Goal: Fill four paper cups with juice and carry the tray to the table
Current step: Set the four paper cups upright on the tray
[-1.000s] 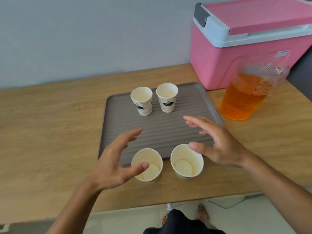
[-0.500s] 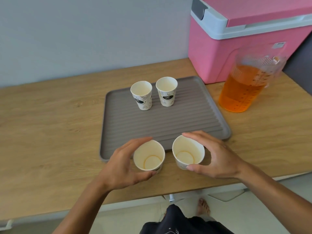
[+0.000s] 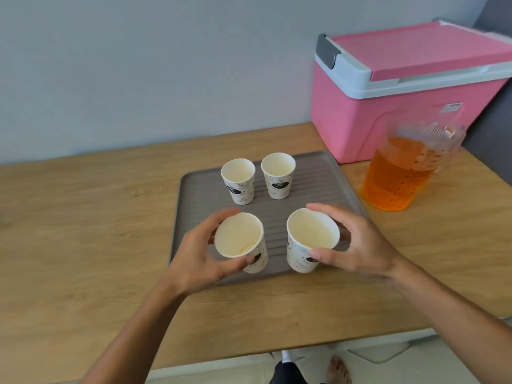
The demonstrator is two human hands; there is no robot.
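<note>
A grey ribbed tray (image 3: 313,187) lies on the wooden table. Two empty white paper cups stand upright at its back: one on the left (image 3: 238,180), one on the right (image 3: 278,175). My left hand (image 3: 199,253) grips a third empty paper cup (image 3: 240,239), tilted toward me over the tray's front part. My right hand (image 3: 357,242) grips a fourth empty paper cup (image 3: 311,236) beside it, over the tray's front. A clear pitcher (image 3: 401,173) of orange juice stands to the right of the tray, untouched.
A pink cooler box (image 3: 393,101) with a pale lid rim stands at the back right against the grey wall, just behind the pitcher. The wooden table (image 3: 83,217) stretches left of the tray. Its front edge (image 3: 249,353) runs below my arms, with the floor and my feet under it.
Both hands closed on the two near cups, which stood on the table before the tray, and lifted them forward over the tray's front part. The left cup now tilts toward me.
</note>
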